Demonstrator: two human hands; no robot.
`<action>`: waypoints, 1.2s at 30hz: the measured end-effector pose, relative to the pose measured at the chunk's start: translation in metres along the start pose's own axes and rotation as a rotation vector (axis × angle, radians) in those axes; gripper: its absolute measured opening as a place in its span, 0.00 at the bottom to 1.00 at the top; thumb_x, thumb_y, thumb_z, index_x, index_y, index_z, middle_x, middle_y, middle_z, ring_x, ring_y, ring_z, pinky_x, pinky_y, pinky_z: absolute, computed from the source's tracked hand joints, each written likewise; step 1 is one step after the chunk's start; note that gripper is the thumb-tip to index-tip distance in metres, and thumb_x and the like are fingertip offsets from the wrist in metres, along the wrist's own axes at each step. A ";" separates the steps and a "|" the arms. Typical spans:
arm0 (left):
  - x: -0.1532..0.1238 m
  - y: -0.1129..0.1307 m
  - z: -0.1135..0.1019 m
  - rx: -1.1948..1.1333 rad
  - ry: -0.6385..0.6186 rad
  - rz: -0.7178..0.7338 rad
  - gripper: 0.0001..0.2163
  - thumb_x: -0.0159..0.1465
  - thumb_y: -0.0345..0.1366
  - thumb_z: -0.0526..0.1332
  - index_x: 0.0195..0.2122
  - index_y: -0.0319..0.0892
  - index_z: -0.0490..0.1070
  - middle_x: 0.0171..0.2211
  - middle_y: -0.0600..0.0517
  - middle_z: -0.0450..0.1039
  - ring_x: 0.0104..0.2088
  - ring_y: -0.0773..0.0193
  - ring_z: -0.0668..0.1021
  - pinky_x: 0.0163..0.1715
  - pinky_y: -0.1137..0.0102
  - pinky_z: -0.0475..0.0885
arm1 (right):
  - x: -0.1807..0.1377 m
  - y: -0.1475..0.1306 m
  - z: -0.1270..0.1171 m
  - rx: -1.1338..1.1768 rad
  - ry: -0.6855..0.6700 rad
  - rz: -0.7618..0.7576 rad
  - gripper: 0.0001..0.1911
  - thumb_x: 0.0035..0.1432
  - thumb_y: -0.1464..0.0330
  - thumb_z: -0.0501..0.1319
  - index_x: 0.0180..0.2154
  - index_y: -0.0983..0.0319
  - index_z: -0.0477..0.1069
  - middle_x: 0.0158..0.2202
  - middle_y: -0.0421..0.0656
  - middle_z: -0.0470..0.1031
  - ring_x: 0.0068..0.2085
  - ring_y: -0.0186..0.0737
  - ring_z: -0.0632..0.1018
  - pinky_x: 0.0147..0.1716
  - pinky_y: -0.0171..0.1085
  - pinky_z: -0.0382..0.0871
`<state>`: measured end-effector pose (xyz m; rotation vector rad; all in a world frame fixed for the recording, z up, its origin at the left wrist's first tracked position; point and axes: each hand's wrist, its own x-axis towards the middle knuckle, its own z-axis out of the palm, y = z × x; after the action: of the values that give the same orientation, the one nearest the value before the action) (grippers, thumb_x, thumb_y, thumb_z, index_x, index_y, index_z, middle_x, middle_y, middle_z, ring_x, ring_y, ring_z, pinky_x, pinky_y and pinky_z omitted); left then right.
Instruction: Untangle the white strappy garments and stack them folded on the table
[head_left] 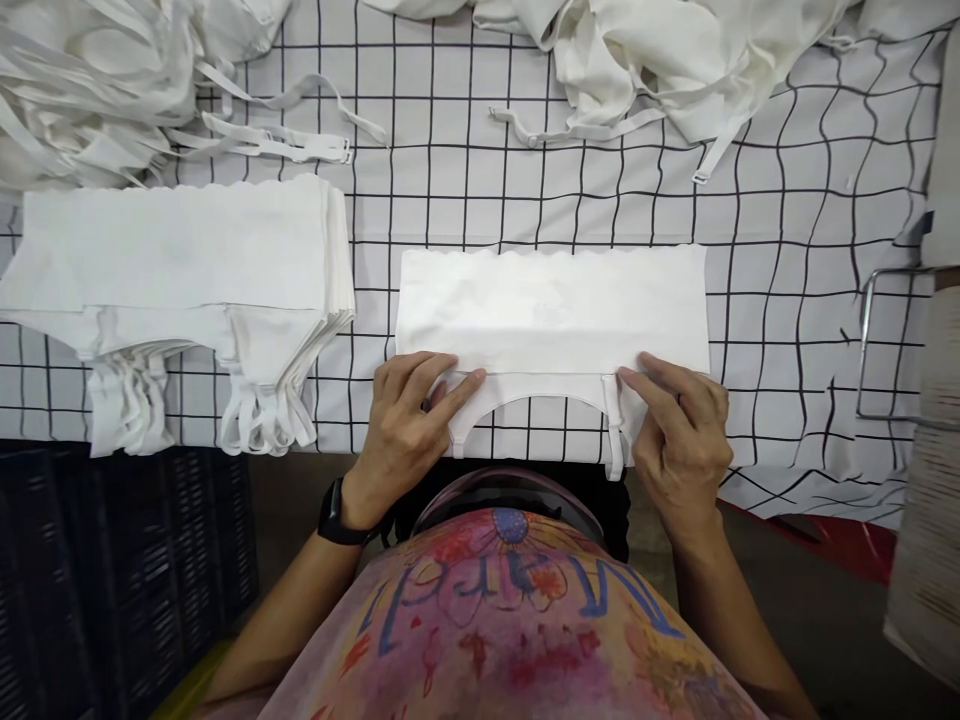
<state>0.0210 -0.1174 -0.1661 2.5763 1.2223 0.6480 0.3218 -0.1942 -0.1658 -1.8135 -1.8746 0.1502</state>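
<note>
Touching the folded edge of a white garment (pixel 551 310), the two hands work near the front border of the bench (pixel 465 200). The garment lies flat there, directly before the person, with its wavy border turned away from the body. Its lower part curves inward between two straps (pixel 613 420), and these point to the person; the right one reaches a little over the border of the bench.

The left hand (pixel 409 415) is half bent, and its fingers rest on the left part of the fold. The right hand (pixel 682 430) is bent in a similar way, with its fingertips at the fold, just beside the right strap. Whether either hand pinches the fabric or only presses it, one cannot tell, because the thumbs are not clear.

On the left, well apart from the left hand, stands a neat stack (pixel 187 250) of similar white pieces, with their loops (pixel 270 410) hanging toward the near side. Behind it is a loose heap (pixel 97 90) of white fabric, and a second heap (pixel 660 60) lies beyond the garment. A checked cloth (pixel 795 300) covers the bench. At the right there is a metal frame (pixel 866 345). The left wrist carries a black watch (pixel 341 515).
</note>
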 end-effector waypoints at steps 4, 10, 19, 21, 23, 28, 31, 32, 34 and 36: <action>0.000 -0.001 0.001 -0.007 0.000 -0.007 0.32 0.67 0.20 0.57 0.67 0.59 0.66 0.53 0.45 0.76 0.55 0.52 0.74 0.55 0.52 0.72 | 0.001 0.000 -0.001 -0.020 -0.020 -0.001 0.33 0.64 0.82 0.52 0.63 0.48 0.72 0.60 0.46 0.75 0.57 0.51 0.76 0.57 0.56 0.71; -0.001 0.001 0.002 -0.024 0.013 -0.014 0.28 0.67 0.20 0.57 0.64 0.53 0.69 0.54 0.45 0.75 0.55 0.53 0.74 0.55 0.53 0.71 | -0.001 0.003 0.000 -0.030 -0.011 -0.014 0.33 0.64 0.83 0.53 0.61 0.48 0.74 0.62 0.47 0.73 0.58 0.53 0.75 0.57 0.56 0.70; 0.011 0.002 0.001 0.040 -0.006 -0.052 0.12 0.73 0.33 0.58 0.55 0.46 0.74 0.49 0.46 0.77 0.50 0.56 0.74 0.51 0.58 0.69 | -0.005 -0.008 0.000 0.008 0.091 -0.017 0.29 0.67 0.79 0.55 0.62 0.49 0.74 0.61 0.49 0.74 0.56 0.58 0.78 0.55 0.62 0.71; 0.018 0.002 -0.001 0.074 -0.025 -0.035 0.10 0.73 0.35 0.58 0.53 0.45 0.75 0.47 0.46 0.77 0.48 0.55 0.74 0.48 0.59 0.68 | -0.010 -0.017 -0.003 0.005 0.131 -0.024 0.29 0.65 0.79 0.58 0.61 0.48 0.75 0.59 0.48 0.76 0.54 0.57 0.79 0.53 0.59 0.74; 0.024 0.002 -0.001 0.108 -0.030 -0.011 0.10 0.74 0.36 0.57 0.50 0.44 0.76 0.45 0.47 0.77 0.46 0.56 0.73 0.45 0.60 0.67 | -0.015 -0.029 -0.007 0.057 0.159 -0.029 0.28 0.63 0.80 0.61 0.58 0.48 0.77 0.55 0.47 0.79 0.49 0.53 0.81 0.49 0.54 0.77; 0.033 0.000 0.000 0.115 -0.041 0.004 0.11 0.75 0.37 0.56 0.43 0.43 0.78 0.40 0.47 0.75 0.42 0.57 0.72 0.42 0.62 0.66 | -0.029 -0.059 -0.005 0.588 -0.282 0.053 0.17 0.66 0.76 0.59 0.48 0.54 0.81 0.39 0.42 0.83 0.34 0.38 0.82 0.35 0.38 0.78; 0.034 -0.001 0.001 0.086 -0.038 -0.011 0.12 0.75 0.38 0.56 0.43 0.42 0.79 0.39 0.47 0.74 0.42 0.57 0.71 0.42 0.62 0.66 | -0.038 -0.068 0.020 0.780 -0.697 0.155 0.14 0.69 0.68 0.57 0.48 0.57 0.81 0.40 0.44 0.84 0.36 0.40 0.83 0.38 0.39 0.79; 0.034 -0.001 0.002 0.080 -0.031 -0.016 0.12 0.75 0.38 0.56 0.43 0.42 0.79 0.40 0.47 0.74 0.42 0.57 0.71 0.42 0.62 0.66 | -0.042 -0.069 0.032 0.779 -0.778 0.197 0.14 0.69 0.65 0.58 0.50 0.58 0.80 0.44 0.46 0.84 0.40 0.42 0.84 0.42 0.42 0.80; 0.033 -0.001 0.003 0.072 -0.018 -0.021 0.13 0.75 0.38 0.55 0.43 0.42 0.79 0.40 0.47 0.74 0.42 0.58 0.71 0.42 0.62 0.66 | -0.049 -0.071 0.059 0.734 -0.835 0.270 0.17 0.67 0.62 0.60 0.52 0.61 0.78 0.52 0.51 0.82 0.47 0.47 0.84 0.49 0.47 0.78; 0.033 -0.001 0.004 0.067 -0.008 -0.022 0.13 0.75 0.39 0.55 0.44 0.42 0.79 0.40 0.47 0.74 0.42 0.58 0.71 0.42 0.63 0.66 | -0.054 -0.075 0.083 0.675 -0.838 0.342 0.20 0.65 0.60 0.62 0.53 0.62 0.77 0.53 0.54 0.81 0.50 0.50 0.83 0.52 0.50 0.76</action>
<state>0.0402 -0.0912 -0.1605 2.6134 1.2892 0.6023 0.2164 -0.2306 -0.2206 -1.6439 -1.6151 1.6562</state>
